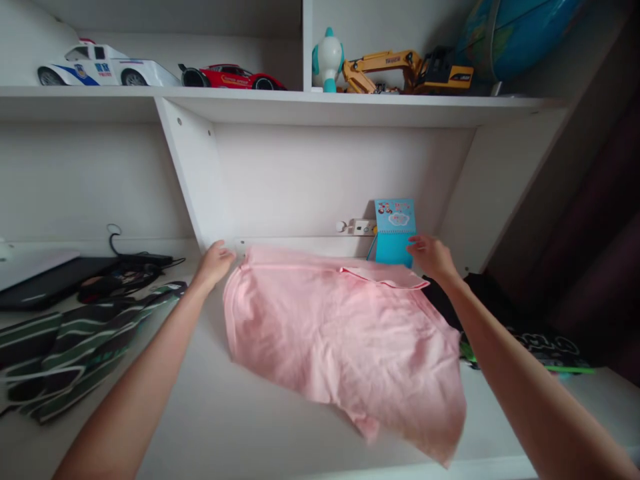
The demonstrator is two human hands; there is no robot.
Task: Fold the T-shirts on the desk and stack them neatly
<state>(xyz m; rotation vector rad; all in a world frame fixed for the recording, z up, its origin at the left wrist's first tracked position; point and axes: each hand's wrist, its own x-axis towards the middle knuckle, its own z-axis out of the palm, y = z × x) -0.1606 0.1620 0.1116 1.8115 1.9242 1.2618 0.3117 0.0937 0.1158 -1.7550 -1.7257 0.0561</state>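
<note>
A pink garment lies spread on the white desk, its lower edge hanging toward the front. My left hand is closed on the garment's far left corner. My right hand pinches the far right corner, just in front of a small blue box that stands against the back wall.
A green-and-white striped garment lies at the left, with a dark laptop and cables behind it. Dark clothing with green print sits at the right. The shelf above holds toy cars, a yellow excavator and a globe.
</note>
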